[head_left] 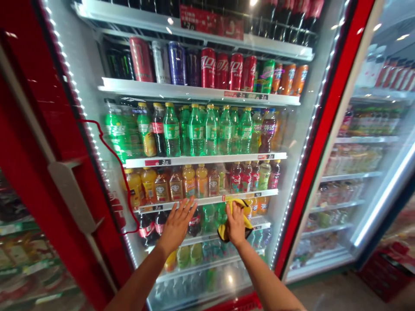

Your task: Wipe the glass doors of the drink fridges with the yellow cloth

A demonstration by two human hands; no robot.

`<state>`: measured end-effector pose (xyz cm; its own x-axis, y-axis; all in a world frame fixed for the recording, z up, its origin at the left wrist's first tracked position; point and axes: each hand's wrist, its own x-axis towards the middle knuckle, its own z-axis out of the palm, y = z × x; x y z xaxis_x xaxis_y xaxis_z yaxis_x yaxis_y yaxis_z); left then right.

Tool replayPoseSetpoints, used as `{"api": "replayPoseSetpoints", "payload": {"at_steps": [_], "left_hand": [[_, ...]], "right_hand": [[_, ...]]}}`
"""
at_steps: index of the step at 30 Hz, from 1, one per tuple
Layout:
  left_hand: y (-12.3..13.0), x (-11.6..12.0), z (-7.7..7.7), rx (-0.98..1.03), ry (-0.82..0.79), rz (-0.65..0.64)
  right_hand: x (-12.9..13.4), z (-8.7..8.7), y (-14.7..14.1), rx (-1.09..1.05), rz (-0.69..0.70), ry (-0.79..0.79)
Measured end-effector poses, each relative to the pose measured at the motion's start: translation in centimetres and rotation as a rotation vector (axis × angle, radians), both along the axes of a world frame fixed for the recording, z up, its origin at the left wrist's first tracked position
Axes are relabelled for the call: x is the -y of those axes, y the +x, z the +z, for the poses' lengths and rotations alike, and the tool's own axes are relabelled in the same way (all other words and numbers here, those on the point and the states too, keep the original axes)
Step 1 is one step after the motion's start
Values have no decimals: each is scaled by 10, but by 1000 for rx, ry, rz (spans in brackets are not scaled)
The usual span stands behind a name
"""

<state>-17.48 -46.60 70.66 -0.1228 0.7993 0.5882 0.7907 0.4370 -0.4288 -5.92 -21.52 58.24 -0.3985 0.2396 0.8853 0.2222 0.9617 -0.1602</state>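
Note:
A red-framed drinks fridge with a glass door [324, 116] fills the middle of the view. My left hand [178, 224] is raised in front of the glass with its fingers spread, over a lower shelf edge, and holds nothing. To its right, my right hand [236, 223] presses a yellow cloth [245, 221] with dark edging against the glass, fingers wrapped on it. Behind the hands are shelves of bottles: green bottles [196, 131] in the middle row, and orange and brown drinks [189, 181] in the row below. The hands hide some lower bottles.
A long door handle [73, 196] stands at the left on a red frame. Red cans [208, 68] line an upper shelf. Another lit fridge [353, 177] is at the right, with a red crate [385, 270] on the floor beside it.

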Motion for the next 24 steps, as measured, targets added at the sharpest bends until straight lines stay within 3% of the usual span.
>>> {"api": "replayPoseSetpoints", "payload": {"at_steps": [1, 3, 7, 10, 13, 15, 17, 21, 24], "left_hand": [[1, -4, 0, -2, -5, -8], [4, -15, 2, -1, -11, -23], [14, -40, 8, 2, 13, -38], [23, -54, 6, -22, 31, -44], [28, -62, 0, -70, 22, -58], [28, -69, -4, -104, 8, -76], [27, -80, -4, -131, 8, -102], [31, -107, 2, -152, 30, -137], [38, -122, 3, -166, 5, -153]], "right_hand": [[1, -1, -2, 33, 31, 30], [-8, 14, -4, 88, 88, 102], [-59, 54, 8, 51, 67, 109], [-80, 42, 25, -79, -36, -43], [-72, 9, 31, -168, -92, -195], [-67, -1, 27, -137, -67, -193], [-75, 7, 24, -79, -38, -130], [-127, 37, 40, -110, -39, -71], [-152, 28, 58, -281, -125, -227]]}}
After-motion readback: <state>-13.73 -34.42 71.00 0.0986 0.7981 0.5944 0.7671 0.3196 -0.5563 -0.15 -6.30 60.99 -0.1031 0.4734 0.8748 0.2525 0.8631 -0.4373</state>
